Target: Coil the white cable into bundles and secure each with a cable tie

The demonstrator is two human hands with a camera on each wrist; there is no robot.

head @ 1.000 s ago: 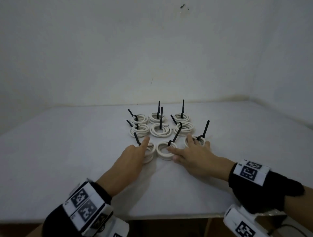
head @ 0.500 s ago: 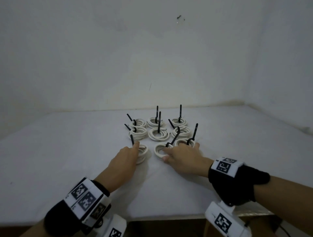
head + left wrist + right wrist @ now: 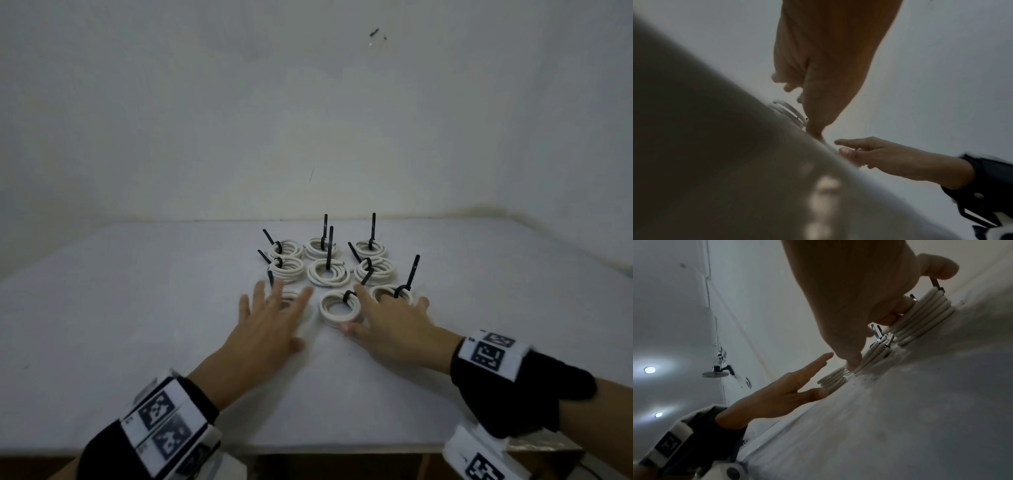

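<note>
Left hand (image 3: 270, 320) just opened flat over the lower-left coil (image 3: 291, 298); a second ago it poked it. Right hand (image 3: 390, 322) rests spread across two coils. All nine look tied, basically done.

A bare indoor room serving as a plain workspace. A white table (image 3: 137, 325) stands pushed into a corner of unfinished whitish walls (image 3: 205, 120). Beyond the table, the right wrist view shows a wall-mounted fan (image 3: 716, 372), loose wiring above it, and ceiling lights (image 3: 649, 369).
</note>
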